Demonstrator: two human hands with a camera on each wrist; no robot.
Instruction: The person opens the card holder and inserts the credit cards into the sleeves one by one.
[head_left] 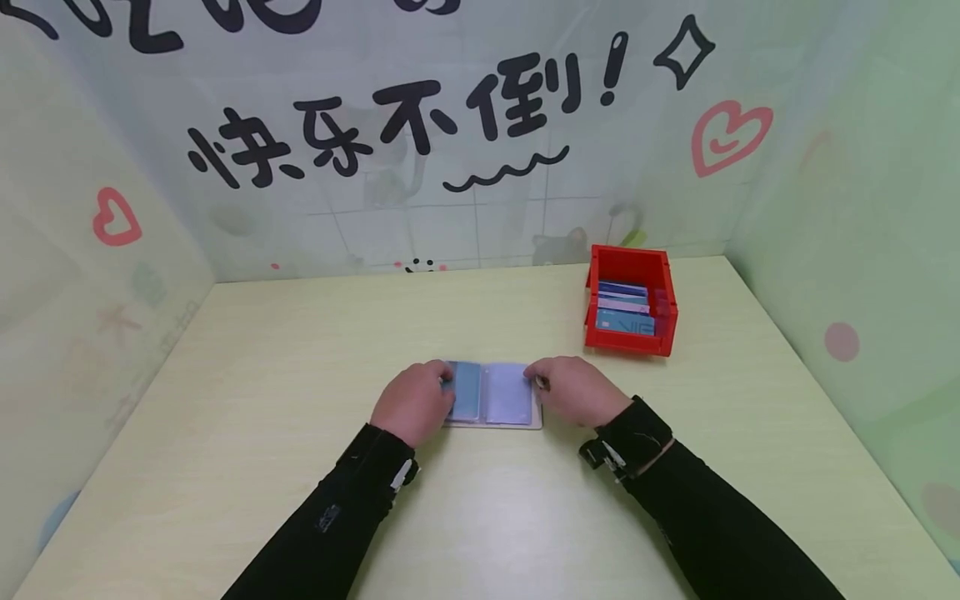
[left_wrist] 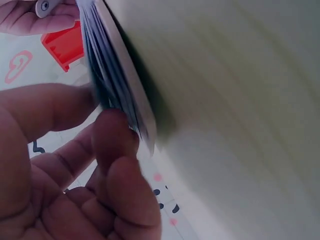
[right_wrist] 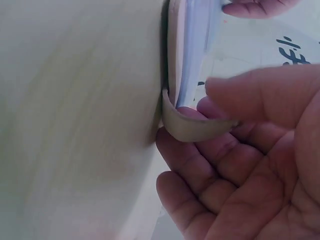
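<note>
Head view: an open card holder (head_left: 491,396) lies flat on the pale table (head_left: 262,375). The left hand (head_left: 412,402) holds its left side, the right hand (head_left: 577,390) its right edge.
Bin: a red bin (head_left: 630,298) with cards stands well apart, to the back right.
Left wrist view: thumb and fingers (left_wrist: 115,145) pinch the stacked sleeves of the holder; the picture is blurred, so how many sleeves is unclear.
Right wrist view: fingers (right_wrist: 200,150) curl under the holder's beige strap tab (right_wrist: 192,125), with the thumb above it.
</note>
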